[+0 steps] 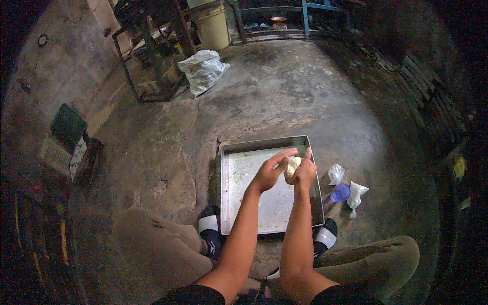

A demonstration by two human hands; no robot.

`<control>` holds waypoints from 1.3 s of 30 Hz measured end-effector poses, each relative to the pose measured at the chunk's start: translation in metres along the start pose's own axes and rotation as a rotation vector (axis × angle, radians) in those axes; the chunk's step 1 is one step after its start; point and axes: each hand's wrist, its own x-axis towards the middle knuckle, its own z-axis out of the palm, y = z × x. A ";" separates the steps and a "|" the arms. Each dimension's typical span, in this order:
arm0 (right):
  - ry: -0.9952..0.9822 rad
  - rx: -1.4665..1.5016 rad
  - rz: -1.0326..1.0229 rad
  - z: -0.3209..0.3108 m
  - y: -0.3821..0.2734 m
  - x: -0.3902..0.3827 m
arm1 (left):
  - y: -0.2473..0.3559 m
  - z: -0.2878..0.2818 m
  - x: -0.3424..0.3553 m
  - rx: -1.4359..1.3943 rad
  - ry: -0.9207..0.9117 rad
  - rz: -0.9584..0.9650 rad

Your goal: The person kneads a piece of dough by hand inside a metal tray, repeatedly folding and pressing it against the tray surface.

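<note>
A lump of pale dough (293, 166) sits between my two hands, above the right part of a square metal tray (249, 195) on the floor. My right hand (305, 173) holds the lump against its palm and fingers, its fingertips pointing away from me. On the lump's left side is my left hand (269, 173), fingers stretched out past its far edge and thumb close to it. Whether the left thumb presses on the dough is hard to tell. The tray has raised walls and some smears on its bottom.
Right of the tray stand a blue-purple plastic cup (340, 192), a clear plastic bag (336, 174) and a tied bag of white stuff (358, 195). My feet flank the tray's near corners. Farther off are a white sack (203, 71), a dark metal frame (137, 66) and a yellowish bucket (212, 28).
</note>
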 end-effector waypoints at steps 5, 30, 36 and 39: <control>-0.437 0.226 -0.136 0.012 -0.030 -0.033 | -0.002 0.013 -0.007 0.462 0.289 0.333; -0.689 0.313 -0.360 0.049 -0.053 -0.075 | 0.003 0.000 -0.002 -0.377 1.133 0.024; -0.706 0.506 -0.332 0.046 -0.058 -0.075 | 0.002 0.001 0.004 -0.713 0.927 -0.009; -0.732 0.555 -0.221 0.049 -0.055 -0.070 | -0.013 -0.010 0.003 -0.732 0.694 0.096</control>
